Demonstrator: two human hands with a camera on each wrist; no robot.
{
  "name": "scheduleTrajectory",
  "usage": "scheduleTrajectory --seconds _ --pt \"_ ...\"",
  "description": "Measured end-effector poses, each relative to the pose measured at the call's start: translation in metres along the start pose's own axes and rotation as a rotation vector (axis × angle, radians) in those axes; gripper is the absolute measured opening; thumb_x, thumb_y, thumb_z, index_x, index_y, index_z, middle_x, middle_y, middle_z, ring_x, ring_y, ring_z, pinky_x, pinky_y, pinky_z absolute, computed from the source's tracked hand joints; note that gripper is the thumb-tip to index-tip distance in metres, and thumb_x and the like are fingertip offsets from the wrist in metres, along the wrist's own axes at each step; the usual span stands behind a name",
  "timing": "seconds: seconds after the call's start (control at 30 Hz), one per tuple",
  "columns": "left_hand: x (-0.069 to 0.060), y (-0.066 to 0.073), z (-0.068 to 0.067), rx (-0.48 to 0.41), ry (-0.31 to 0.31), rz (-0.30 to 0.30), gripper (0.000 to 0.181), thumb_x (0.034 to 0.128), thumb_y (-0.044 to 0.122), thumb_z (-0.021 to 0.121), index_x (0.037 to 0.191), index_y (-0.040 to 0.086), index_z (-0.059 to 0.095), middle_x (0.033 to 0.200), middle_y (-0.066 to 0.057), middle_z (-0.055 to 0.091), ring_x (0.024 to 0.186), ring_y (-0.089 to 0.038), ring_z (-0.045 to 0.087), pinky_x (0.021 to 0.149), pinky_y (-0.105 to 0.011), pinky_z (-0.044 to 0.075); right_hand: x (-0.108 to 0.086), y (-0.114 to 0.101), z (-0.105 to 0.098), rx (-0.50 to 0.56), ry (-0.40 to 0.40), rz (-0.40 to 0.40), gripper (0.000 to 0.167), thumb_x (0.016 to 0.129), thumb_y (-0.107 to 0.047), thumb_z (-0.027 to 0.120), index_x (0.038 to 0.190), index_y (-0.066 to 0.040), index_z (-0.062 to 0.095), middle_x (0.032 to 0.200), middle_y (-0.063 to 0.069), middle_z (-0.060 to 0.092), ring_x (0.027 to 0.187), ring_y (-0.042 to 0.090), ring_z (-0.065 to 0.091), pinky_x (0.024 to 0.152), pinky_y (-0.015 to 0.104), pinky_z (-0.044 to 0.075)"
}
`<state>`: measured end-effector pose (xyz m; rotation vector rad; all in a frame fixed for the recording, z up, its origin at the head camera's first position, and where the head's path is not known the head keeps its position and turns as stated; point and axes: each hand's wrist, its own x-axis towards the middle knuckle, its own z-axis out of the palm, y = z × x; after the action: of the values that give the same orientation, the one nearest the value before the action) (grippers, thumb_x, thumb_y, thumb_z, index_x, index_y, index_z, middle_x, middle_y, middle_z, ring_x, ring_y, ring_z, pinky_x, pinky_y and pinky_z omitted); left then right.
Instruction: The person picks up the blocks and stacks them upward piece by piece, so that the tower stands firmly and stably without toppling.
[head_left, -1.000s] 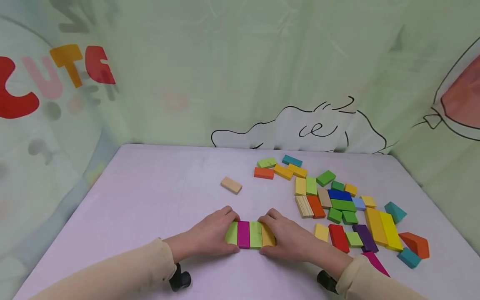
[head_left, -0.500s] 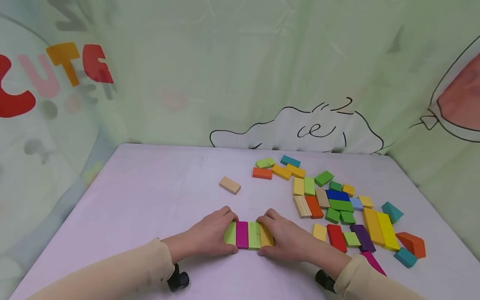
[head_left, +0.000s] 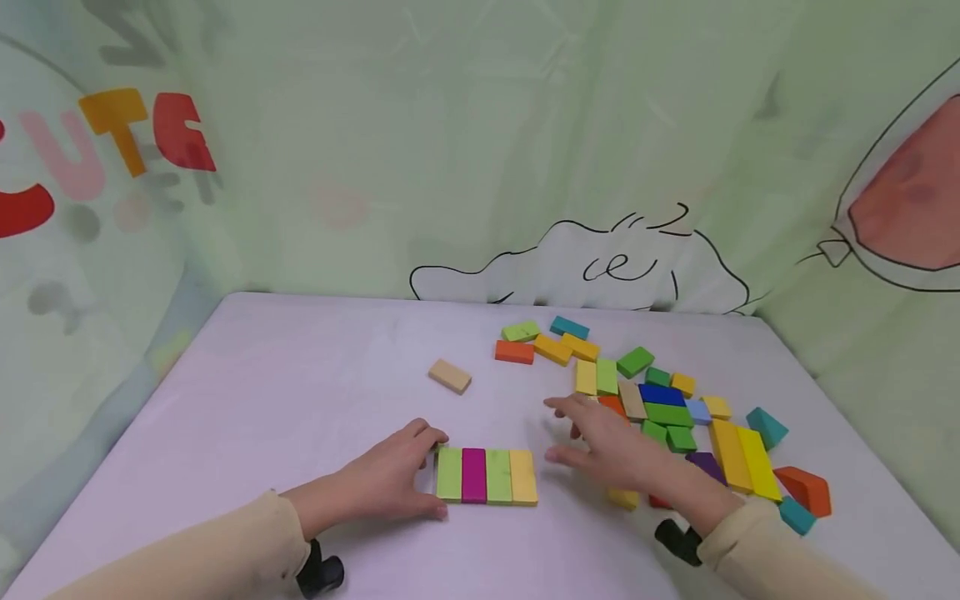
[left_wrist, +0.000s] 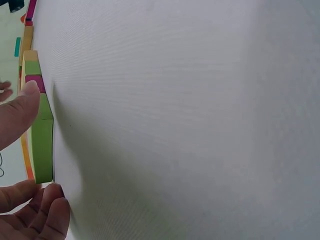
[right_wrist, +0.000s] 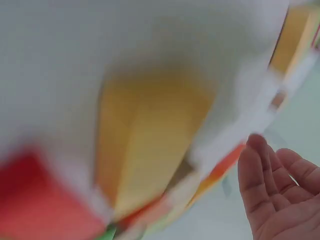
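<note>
Green-magenta-green-yellow block row — left hand relaxed by its left end. Right hand looks loose too, near the other.

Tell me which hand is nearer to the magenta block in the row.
Left. The left hand sits left of the magenta block, past one light green block. The right hand is farther off to the right, beyond the yellow end block.

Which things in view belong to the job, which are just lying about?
Likely in the job, side by side:
light-green end block
magenta block
inner light-green block
yellow block

Apparently just lying about:
lone tan block
scattered blocks at right
</note>
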<state>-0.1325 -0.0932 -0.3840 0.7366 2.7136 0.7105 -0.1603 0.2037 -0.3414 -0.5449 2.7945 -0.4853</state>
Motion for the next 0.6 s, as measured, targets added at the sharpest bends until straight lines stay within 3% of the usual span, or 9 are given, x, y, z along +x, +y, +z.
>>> scheduleTrajectory --seconds 0.1,0.2,0.4,0.6 --pt "-0.003 -0.002 -0.001 -0.028 0.014 0.015 0.073 0.076 0.034 0.091 0.132 0.001 0.059 0.116 -0.004 0.057 0.09 -0.009 0.053 0.075 -0.023 0.049 0.017 0.021 -0.019 -0.094 0.064 0.004 0.066 0.093 -0.032 0.076 0.146 -0.001 0.051 0.131 0.02 0.062 0.107 0.03 0.064 0.088 0.042 0.061" --pt "-0.004 -0.002 -0.001 -0.047 0.023 0.022 0.068 0.0769 0.031 0.091 0.129 0.001 0.06 0.113 -0.003 0.057 0.089 -0.009 0.051 0.074 -0.023 0.048 0.036 0.04 -0.031 -0.216 0.085 0.023 0.063 0.094 -0.031 0.074 0.141 0.004 0.054 0.134 0.029 0.059 0.117 0.042 0.06 0.097 0.055 0.056" --pt "-0.005 -0.002 0.001 -0.048 0.028 0.032 0.065 0.077 0.03 0.091 0.127 0.001 0.061 0.11 -0.002 0.056 0.087 -0.007 0.05 0.074 -0.022 0.048 0.063 0.058 -0.034 -0.343 0.048 0.061 0.063 0.091 -0.041 0.076 0.127 0.009 0.063 0.121 0.027 0.063 0.101 0.037 0.058 0.092 0.052 0.057" --pt "-0.002 -0.001 -0.001 -0.038 0.033 0.029 0.064 0.0775 0.031 0.09 0.127 0.003 0.061 0.11 -0.001 0.055 0.088 -0.007 0.049 0.075 -0.023 0.048 0.075 0.049 -0.034 -0.424 0.03 0.093 0.062 0.091 -0.049 0.074 0.114 0.007 0.068 0.106 0.021 0.065 0.093 0.032 0.056 0.084 0.048 0.056"
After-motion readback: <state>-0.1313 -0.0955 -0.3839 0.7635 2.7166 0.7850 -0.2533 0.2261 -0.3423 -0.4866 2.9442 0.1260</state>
